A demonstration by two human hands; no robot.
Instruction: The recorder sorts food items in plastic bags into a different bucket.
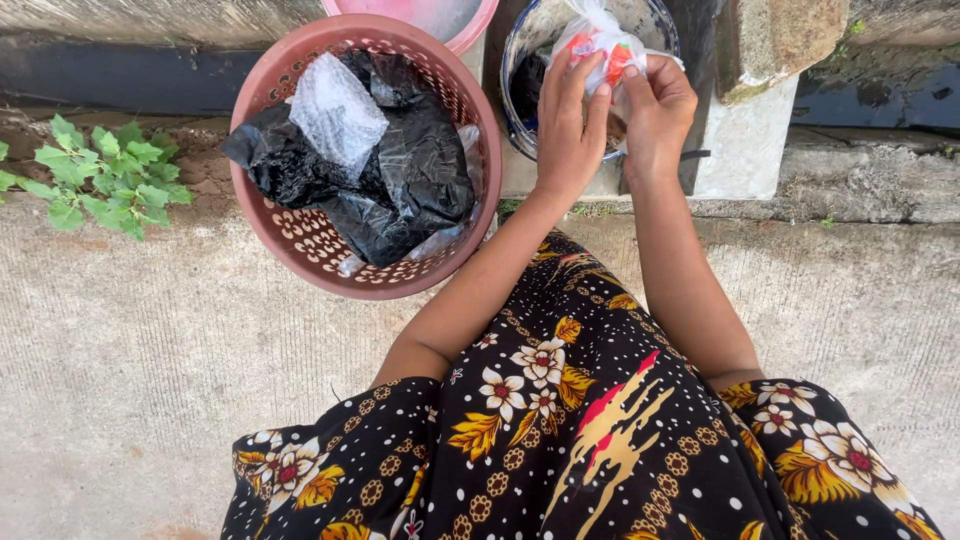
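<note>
A small, crinkled clear plastic bag [598, 45] with red and orange contents is pinched between the left hand [570, 130] and the right hand [655, 110], fingers closed on its film, above a round blue-rimmed bucket [520, 60]. Left of the bucket, a perforated pink basket [300, 240] is filled with glossy black plastic bags [400, 170] and bubble wrap [335, 110].

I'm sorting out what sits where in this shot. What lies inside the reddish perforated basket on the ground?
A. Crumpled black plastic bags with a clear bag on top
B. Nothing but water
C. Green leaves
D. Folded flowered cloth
A: the basket holds crumpled black plastic bags with a clear bag on them; the green plant grows outside it.
</note>
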